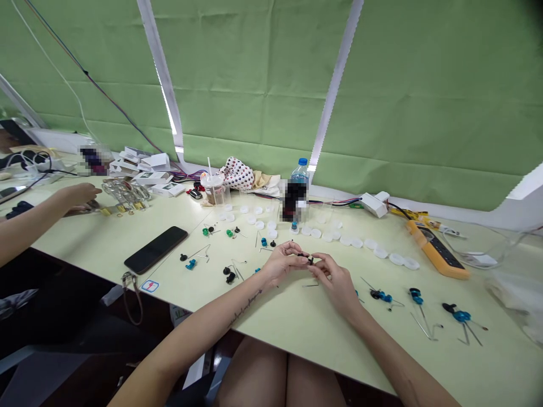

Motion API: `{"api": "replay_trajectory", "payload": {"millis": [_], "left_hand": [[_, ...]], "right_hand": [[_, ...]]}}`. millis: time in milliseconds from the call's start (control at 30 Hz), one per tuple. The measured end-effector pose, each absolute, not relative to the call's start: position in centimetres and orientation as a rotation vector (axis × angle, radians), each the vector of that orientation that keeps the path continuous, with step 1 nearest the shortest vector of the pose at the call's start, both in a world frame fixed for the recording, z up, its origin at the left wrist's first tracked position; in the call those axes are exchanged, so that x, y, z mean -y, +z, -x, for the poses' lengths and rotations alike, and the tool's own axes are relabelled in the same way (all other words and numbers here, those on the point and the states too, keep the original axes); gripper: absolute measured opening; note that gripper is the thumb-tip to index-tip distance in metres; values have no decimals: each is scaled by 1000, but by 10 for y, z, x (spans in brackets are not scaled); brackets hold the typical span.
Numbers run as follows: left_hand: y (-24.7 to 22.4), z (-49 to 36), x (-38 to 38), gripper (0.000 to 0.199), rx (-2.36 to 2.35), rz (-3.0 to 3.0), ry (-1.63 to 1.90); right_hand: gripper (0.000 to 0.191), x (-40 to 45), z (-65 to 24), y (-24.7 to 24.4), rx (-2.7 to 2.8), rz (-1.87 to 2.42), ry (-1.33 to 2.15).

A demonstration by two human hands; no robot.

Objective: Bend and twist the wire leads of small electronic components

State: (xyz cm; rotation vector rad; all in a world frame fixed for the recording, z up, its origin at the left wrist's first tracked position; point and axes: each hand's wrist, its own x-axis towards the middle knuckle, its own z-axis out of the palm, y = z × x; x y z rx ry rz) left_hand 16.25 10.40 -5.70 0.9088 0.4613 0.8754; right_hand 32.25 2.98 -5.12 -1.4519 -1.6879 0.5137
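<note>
Over the middle of the pale table, my left hand is closed on a small black part. Close beside it on the right, the fingers of my right hand pinch another small black piece, nearly touching the left fingertips. A thin metal rod lies on the table beneath the hands. Blue and black parts with bent metal rods lie to the right. To the left are a black part with rods and a blue part.
A row of clear round caps runs behind my hands. A black phone lies left, an orange meter right. A cup and a blue-capped bottle stand at the back. Another person's arm reaches in from the left.
</note>
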Motion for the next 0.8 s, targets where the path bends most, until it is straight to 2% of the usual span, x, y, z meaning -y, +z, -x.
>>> {"api": "replay_trajectory", "payload": {"millis": [267, 800], "left_hand": [[-55, -162, -103, 36, -447, -917, 868], [-55, -161, -103, 36, -469, -923, 873]], "right_hand": [[28, -29, -322, -50, 1700, 1457, 513], [32, -30, -322, -51, 1694, 1467, 531]]}}
